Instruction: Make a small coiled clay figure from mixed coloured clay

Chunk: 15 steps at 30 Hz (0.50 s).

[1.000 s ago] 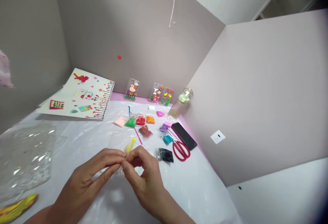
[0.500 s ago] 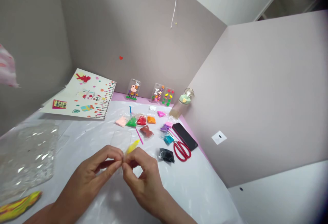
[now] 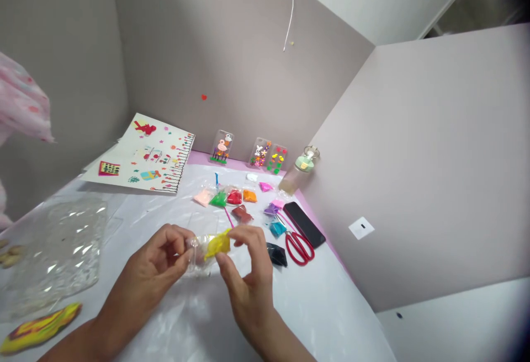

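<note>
Above the near part of the table, I hold a small clear plastic packet with a lump of yellow modelling clay (image 3: pixel 218 244) in it. My left hand (image 3: pixel 159 257) pinches the crumpled clear end of the packet between thumb and fingers. On the other side, my right hand (image 3: pixel 248 268) has its thumb and forefinger on the edges of the yellow lump. Behind the packet, a clear phone case (image 3: pixel 202 221) lies flat, partly covered by it. Packets of brown clay (image 3: pixel 242 214), green clay (image 3: pixel 218 199) and black clay (image 3: pixel 276 254) lie beyond and to the right.
Red-handled scissors (image 3: pixel 300 249) and a black phone (image 3: pixel 305 224) lie at the right edge. A bottle (image 3: pixel 298 171) and decorated clear cases (image 3: pixel 222 148) stand by the wall. A spiral sketchbook (image 3: pixel 141 155) leans at back left. A clear plastic tray (image 3: pixel 62 251) lies left.
My hands have moved apart, stretching the packet between them. The yellow clay has turned and shows more fully. The view has shifted slightly left, and more pink cloth shows at the left.
</note>
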Each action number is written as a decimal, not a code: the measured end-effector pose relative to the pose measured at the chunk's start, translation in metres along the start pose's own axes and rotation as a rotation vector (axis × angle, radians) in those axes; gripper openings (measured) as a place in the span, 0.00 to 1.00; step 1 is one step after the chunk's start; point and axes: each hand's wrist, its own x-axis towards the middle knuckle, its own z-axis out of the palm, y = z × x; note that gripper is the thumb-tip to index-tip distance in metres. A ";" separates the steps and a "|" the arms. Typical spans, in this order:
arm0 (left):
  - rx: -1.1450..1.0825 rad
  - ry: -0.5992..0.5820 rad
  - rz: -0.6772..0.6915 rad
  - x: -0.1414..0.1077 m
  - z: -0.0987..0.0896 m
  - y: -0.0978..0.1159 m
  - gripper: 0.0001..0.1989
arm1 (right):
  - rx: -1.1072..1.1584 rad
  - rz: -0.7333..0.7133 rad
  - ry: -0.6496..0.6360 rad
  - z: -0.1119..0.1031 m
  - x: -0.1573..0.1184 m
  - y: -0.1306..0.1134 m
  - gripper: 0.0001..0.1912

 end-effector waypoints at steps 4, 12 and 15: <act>0.071 -0.054 0.003 -0.001 -0.003 -0.002 0.06 | 0.236 0.355 -0.145 -0.003 0.007 0.007 0.21; 0.280 -0.134 0.084 0.004 -0.010 -0.008 0.07 | 0.443 0.489 -0.121 0.003 0.006 0.011 0.12; 0.361 -0.126 0.211 0.004 -0.009 -0.008 0.08 | 0.411 0.490 -0.110 0.005 0.004 0.010 0.10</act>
